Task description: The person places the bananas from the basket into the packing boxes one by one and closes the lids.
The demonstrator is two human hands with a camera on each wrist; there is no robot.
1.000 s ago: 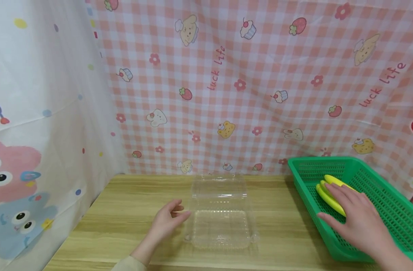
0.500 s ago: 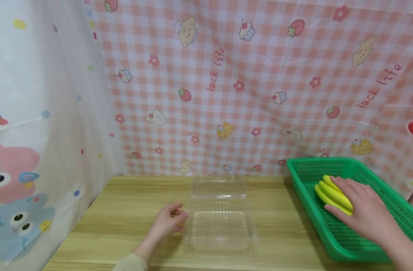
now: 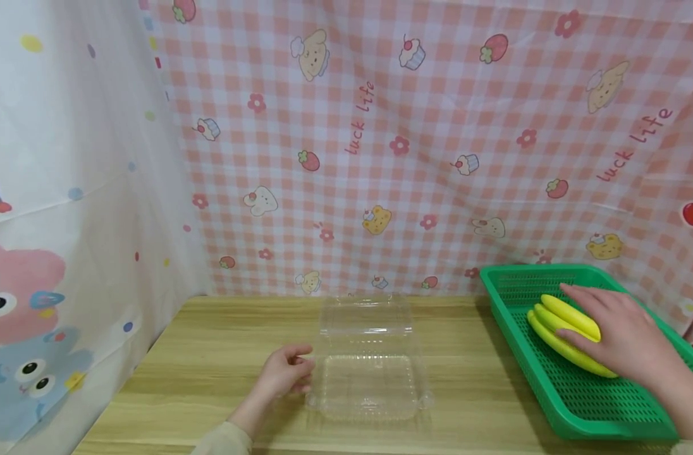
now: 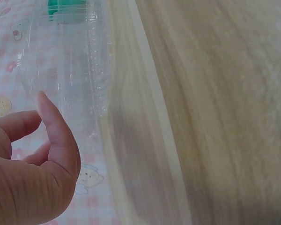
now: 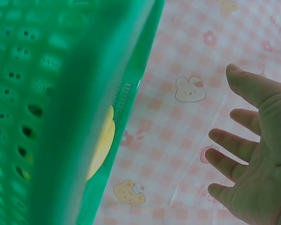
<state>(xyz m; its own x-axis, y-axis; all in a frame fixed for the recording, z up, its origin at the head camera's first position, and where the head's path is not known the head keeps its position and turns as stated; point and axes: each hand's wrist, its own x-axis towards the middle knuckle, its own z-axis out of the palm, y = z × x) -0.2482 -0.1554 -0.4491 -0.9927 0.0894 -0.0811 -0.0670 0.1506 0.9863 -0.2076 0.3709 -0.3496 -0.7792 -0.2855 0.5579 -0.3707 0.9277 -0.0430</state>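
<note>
A bunch of yellow bananas (image 3: 563, 338) lies in a green plastic basket (image 3: 513, 347) on the right. My right hand (image 3: 631, 335) hovers over the bunch's right side, and the right wrist view shows its fingers spread and holding nothing. Mid-table stands a clear plastic clamshell box (image 3: 370, 387) with its lid raised at the back. Close to the box's left side is my left hand (image 3: 284, 373), fingers loosely bent. Nothing sits between its thumb and fingers in the left wrist view; whether a fingertip touches the box, I cannot tell.
A wooden table (image 3: 210, 379) carries the box and basket. Behind it hangs a pink checked curtain (image 3: 335, 126), and a white printed curtain (image 3: 96, 208) hangs at the left. The basket's raised walls surround the bananas.
My right hand has shifted right and slightly up across the bananas, uncovering more of the bunch. The left hand has barely moved; bananas, basket and box stay in place.
</note>
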